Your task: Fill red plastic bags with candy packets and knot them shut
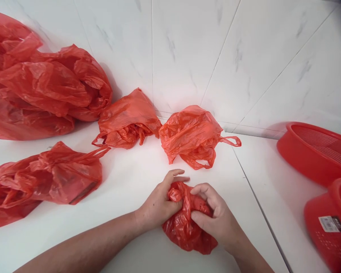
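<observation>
From here I see a heap of red bags (48, 85) far left, then the left hand (159, 204) gripping a crumpled red bag (186, 227) that sits between both hands, the right hand (220, 220) pinching its right side, and a red mesh basket (304, 161) farther right

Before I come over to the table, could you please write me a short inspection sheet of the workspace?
Surface: white tabletop, with a dark seam toward the right.
Things in hand: bundled red bag; whether it holds anything cannot be told.
Clutter: large red heap of bags at far left, red bagged pile nearer the person, two crumpled red bags near the wall, two red baskets at right.
Hands: left hand and right hand both grasp the bundled red bag.
Cables: nothing seen.
Surroundings: white wall with grey streaks.
</observation>
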